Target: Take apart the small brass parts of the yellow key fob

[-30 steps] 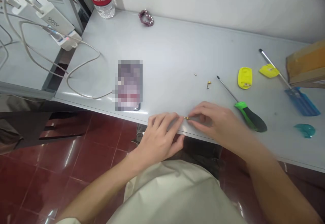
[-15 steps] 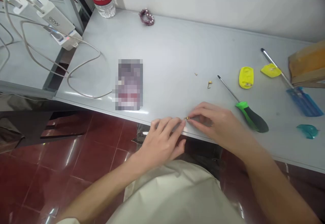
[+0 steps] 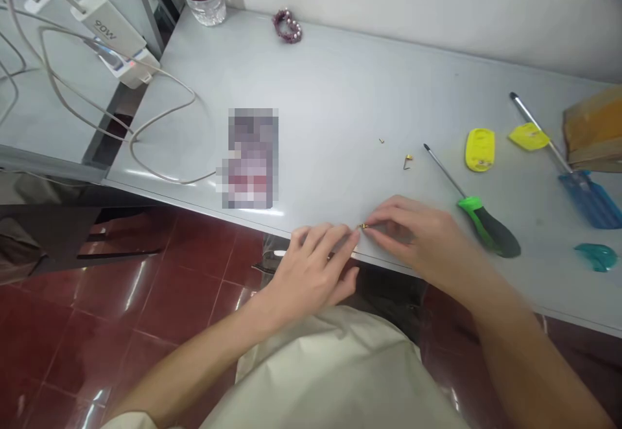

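Note:
Between the thumb and a finger of my right hand (image 3: 413, 228) is a small gold-coloured metal piece (image 3: 363, 226), held low at the table's front edge. My left hand (image 3: 315, 264) lies over that edge with its fingers stretched out and the thumb apart below. Its index fingertip meets the left end of the metal piece; whether it presses on it I cannot tell. Beyond my right hand lie a bent brass-coloured metal part (image 3: 408, 161) and a tiny metal bit (image 3: 381, 140). A green-and-black screwdriver (image 3: 490, 228) rests to the right of them.
Yellow plastic pieces (image 3: 480, 150), a blue-handled screwdriver (image 3: 590, 199), a teal plastic piece (image 3: 597, 257) and a cardboard box (image 3: 595, 127) occupy the right side. Leftward are a blurred-out phone-shaped object (image 3: 253, 157), a cable (image 3: 165, 118), a beaded bracelet (image 3: 287, 26) and a water bottle (image 3: 208, 11).
The view has shifted slightly, so the table items appear a little further right. Both hands keep almost the same pose around the metal piece.

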The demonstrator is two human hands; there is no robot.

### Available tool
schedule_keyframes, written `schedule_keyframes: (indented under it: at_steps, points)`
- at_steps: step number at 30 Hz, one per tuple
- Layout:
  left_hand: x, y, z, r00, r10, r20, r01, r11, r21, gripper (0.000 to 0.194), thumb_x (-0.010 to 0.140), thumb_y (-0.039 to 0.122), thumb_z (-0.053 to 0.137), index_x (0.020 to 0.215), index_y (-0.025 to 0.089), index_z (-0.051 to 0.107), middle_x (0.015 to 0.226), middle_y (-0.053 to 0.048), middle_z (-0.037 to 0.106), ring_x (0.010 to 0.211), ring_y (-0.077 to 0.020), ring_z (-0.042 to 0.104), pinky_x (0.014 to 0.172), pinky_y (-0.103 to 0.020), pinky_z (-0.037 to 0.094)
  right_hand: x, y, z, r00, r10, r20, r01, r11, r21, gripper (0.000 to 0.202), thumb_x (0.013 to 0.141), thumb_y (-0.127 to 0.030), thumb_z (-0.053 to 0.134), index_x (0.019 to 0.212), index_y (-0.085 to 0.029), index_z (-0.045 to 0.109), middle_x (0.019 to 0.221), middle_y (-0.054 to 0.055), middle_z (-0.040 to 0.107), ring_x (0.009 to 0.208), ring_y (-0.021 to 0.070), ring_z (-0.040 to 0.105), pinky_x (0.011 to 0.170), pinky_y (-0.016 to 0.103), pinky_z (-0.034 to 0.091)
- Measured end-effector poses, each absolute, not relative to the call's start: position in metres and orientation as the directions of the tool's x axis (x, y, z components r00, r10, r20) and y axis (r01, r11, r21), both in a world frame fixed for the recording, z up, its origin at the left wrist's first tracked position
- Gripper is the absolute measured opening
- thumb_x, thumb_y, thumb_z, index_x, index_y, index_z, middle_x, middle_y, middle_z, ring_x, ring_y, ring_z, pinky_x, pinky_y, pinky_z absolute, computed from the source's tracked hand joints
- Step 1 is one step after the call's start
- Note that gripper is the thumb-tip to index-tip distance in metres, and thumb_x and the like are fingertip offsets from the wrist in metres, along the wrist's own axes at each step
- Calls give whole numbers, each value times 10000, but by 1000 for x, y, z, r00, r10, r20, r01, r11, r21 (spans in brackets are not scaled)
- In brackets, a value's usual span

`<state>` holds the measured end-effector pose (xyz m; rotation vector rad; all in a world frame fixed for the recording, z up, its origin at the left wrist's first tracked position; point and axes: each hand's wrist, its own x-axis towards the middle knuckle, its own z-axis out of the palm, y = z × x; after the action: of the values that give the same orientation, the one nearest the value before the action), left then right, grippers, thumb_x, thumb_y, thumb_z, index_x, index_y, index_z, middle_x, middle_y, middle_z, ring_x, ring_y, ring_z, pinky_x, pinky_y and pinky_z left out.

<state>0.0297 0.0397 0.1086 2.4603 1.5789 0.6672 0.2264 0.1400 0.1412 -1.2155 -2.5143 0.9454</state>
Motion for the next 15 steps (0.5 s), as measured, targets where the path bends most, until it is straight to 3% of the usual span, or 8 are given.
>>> schedule_keyframes:
  at_steps: [4, 10, 15]
  points:
    - [28, 40, 110, 342, 894, 290, 815, -436, 382, 410, 956, 277, 513, 1332, 122, 556, 1213, -136, 668, 1102, -254, 576, 894, -397, 409, 229, 140, 139, -648, 755, -100, 634, 463, -619, 158, 951, -355, 556, 961, -227, 649, 983, 24, 661, 715, 115, 575, 661, 268, 480]
    - [24, 51, 111, 236, 927, 291, 768, -362, 529, 320, 964, 228, 550, 1275, 161, 580, 1187, -120, 659, 1066, -228, 569, 890, -380, 437, 238, 140, 148, -646, 759, -78, 640, 483, -598, 149, 944, -353, 579, 1012, -240, 650, 1011, 28, 654, 719, 113, 572, 671, 264, 472]
    - [28, 72, 111, 233, 948, 217, 745, -318, 587, 234, 975, 247, 561, 1194, 197, 625, 1134, -89, 647, 980, -209, 555, 829, -358, 434, 266, 145, 160, -379, 922, 83, 825, 377, -420, 177, 893, -382, 651, 1000, -242, 665, 976, 46, 651, 748, 144, 561, 714, 306, 453]
